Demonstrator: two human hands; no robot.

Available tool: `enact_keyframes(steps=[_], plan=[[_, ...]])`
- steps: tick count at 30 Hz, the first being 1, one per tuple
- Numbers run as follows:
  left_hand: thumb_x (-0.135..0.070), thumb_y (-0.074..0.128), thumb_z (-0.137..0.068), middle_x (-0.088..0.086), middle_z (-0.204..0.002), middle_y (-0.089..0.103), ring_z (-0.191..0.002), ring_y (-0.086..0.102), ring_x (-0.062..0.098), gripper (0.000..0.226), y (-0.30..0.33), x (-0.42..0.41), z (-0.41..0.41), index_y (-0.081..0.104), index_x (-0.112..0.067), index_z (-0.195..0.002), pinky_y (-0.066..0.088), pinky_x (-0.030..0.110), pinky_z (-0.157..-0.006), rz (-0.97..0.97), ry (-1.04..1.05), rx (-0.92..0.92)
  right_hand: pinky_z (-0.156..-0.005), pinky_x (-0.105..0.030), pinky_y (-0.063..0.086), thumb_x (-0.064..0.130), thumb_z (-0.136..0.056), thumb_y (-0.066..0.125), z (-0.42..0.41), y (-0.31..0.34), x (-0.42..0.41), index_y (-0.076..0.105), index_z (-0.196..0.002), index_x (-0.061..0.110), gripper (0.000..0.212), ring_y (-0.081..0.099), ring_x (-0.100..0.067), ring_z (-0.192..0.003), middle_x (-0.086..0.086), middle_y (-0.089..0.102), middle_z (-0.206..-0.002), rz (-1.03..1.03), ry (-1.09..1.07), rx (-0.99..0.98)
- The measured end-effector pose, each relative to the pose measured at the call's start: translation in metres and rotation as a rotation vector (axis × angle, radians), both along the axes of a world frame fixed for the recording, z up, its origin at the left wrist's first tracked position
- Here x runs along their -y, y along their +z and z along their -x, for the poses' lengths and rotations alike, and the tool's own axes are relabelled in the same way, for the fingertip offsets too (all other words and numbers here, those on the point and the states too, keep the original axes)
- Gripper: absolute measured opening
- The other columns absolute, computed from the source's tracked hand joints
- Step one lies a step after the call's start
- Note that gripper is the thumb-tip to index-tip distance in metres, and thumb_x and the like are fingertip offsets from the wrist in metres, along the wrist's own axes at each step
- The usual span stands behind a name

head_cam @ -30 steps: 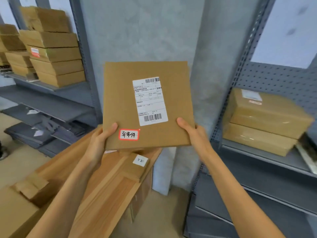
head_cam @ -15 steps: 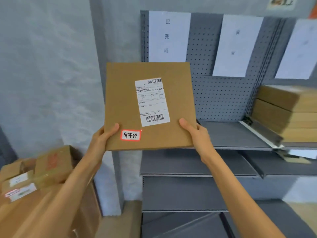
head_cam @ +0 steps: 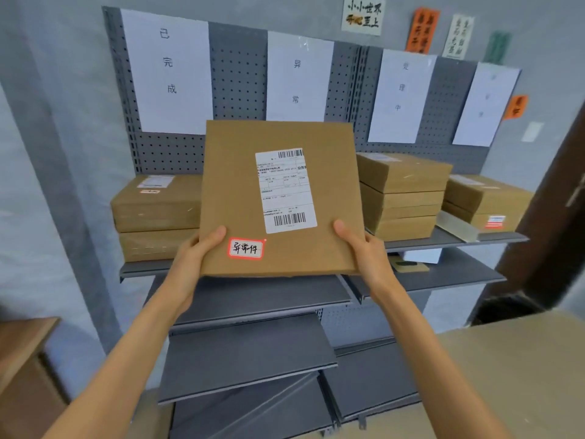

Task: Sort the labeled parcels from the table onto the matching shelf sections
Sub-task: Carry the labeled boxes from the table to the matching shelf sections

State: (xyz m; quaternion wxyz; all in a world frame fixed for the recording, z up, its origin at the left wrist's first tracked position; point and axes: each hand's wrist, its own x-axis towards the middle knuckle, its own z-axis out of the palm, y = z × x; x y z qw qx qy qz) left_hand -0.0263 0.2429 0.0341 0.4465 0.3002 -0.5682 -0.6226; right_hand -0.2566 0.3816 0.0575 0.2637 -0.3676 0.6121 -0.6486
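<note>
While both hands grip parcel [head_cam: 278,198], shelf [head_cam: 443,240] middle section hidden behind it.

Grey shelf [head_cam: 456,240] carries three stacks of parcels [head_cam: 402,198].

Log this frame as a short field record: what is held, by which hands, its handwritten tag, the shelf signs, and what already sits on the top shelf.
held item: flat cardboard parcel, upright, label facing camera
left hand: grips lower left edge
right hand: grips lower right edge
tag: red-bordered, reads 异常件
signs, left to right: 已完成, 异常, 处理中, fourth illegible
top shelf: stacked parcels left and right of the held one
placed yet: no
</note>
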Motion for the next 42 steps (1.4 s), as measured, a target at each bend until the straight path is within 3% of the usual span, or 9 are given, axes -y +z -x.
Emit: enact_keyframes(steps=[2, 8, 12, 17, 22, 25, 29, 35, 42], plan=[[-0.061, 0.072, -0.05, -0.001, -0.104, 0.074, -0.1, 0.067, 0.018, 0.084, 0.0, -0.004, 0.02, 0.063, -0.016, -0.12, 0.049, 0.033, -0.089, -0.008, -0.03, 0.011, -0.068, -0.019, 0.049, 0.046, -0.08, 0.071, 0.016, 0.0, -0.011, 0.06, -0.101, 0.023, 0.033, 0.065, -0.007, -0.088, 0.006, 0.069, -0.101, -0.001, -0.032, 0.02], [-0.065, 0.07, -0.05, -0.002, -0.103, 0.074, -0.103, 0.066, 0.021, 0.078, -0.006, 0.004, 0.067, 0.062, -0.023, -0.116, 0.047, 0.037, -0.096, -0.015, -0.084, 0.051, -0.073, -0.025, 0.05, 0.047, -0.079, 0.07, 0.056, -0.009, -0.014, 0.057, -0.09, 0.029, 0.025, 0.063, -0.007, -0.089, 0.009, 0.067, -0.097, -0.036, -0.121, 0.025], [-0.065, 0.069, -0.051, -0.001, -0.103, 0.073, -0.104, 0.065, 0.021, 0.076, -0.02, 0.024, 0.092, 0.062, -0.026, -0.115, 0.048, 0.036, -0.094, -0.036, -0.109, 0.061, -0.075, -0.028, 0.051, 0.053, -0.075, 0.074, 0.078, -0.018, 0.003, 0.059, -0.102, 0.022, 0.044, 0.063, -0.008, -0.09, 0.007, 0.067, -0.101, -0.074, -0.147, 0.039], [-0.068, 0.068, -0.05, 0.001, -0.104, 0.072, -0.102, 0.065, 0.021, 0.082, -0.033, 0.069, 0.126, 0.059, -0.024, -0.118, 0.049, 0.037, -0.091, -0.081, -0.101, 0.096, -0.077, -0.035, 0.055, 0.048, -0.081, 0.07, 0.112, -0.025, 0.047, 0.059, -0.102, 0.02, 0.037, 0.064, -0.011, -0.092, 0.005, 0.067, -0.101, -0.151, -0.183, 0.034], [-0.067, 0.07, -0.053, 0.0, -0.106, 0.072, -0.104, 0.065, 0.021, 0.083, -0.041, 0.12, 0.151, 0.057, -0.024, -0.123, 0.05, 0.037, -0.092, -0.103, -0.087, 0.098, -0.082, -0.038, 0.056, 0.052, -0.079, 0.071, 0.142, -0.028, 0.102, 0.058, -0.117, 0.012, 0.056, 0.064, -0.014, -0.093, 0.001, 0.068, -0.106, -0.196, -0.156, 0.016], [-0.062, 0.072, -0.067, 0.0, -0.106, 0.072, -0.103, 0.065, 0.021, 0.072, -0.048, 0.145, 0.164, 0.054, -0.024, -0.126, 0.051, 0.037, -0.09, -0.122, -0.073, 0.11, -0.086, -0.039, 0.055, 0.063, -0.063, 0.071, 0.156, -0.038, 0.131, 0.058, -0.122, 0.014, 0.078, 0.065, -0.014, -0.096, 0.001, 0.069, -0.108, -0.229, -0.138, 0.036], [-0.048, 0.063, -0.083, 0.0, -0.105, 0.07, -0.099, 0.065, 0.019, 0.049, -0.056, 0.165, 0.175, 0.053, -0.024, -0.125, 0.05, 0.031, -0.076, -0.165, -0.017, 0.139, -0.088, -0.04, 0.055, 0.067, -0.061, 0.067, 0.171, -0.053, 0.162, 0.057, -0.125, 0.016, 0.082, 0.065, -0.014, -0.096, 0.002, 0.069, -0.109, -0.294, -0.09, 0.057], [-0.052, 0.064, -0.082, 0.0, -0.111, 0.067, -0.103, 0.062, 0.02, 0.054, -0.056, 0.189, 0.187, 0.053, -0.022, -0.125, 0.049, 0.036, -0.086, -0.219, 0.053, 0.245, -0.09, -0.035, 0.05, 0.062, -0.076, 0.065, 0.195, -0.066, 0.201, 0.059, -0.127, 0.017, 0.068, 0.064, -0.016, -0.102, 0.001, 0.069, -0.113, -0.346, -0.005, 0.112], [-0.047, 0.057, -0.091, -0.004, -0.108, 0.064, -0.093, 0.06, 0.012, 0.043, -0.054, 0.211, 0.206, 0.051, -0.021, -0.124, 0.045, 0.028, -0.072, -0.238, 0.124, 0.355, -0.071, -0.03, 0.049, 0.053, -0.084, 0.064, 0.217, -0.067, 0.241, 0.063, -0.106, 0.022, 0.038, 0.064, -0.013, -0.09, 0.004, 0.069, -0.1, -0.384, 0.058, 0.12]])
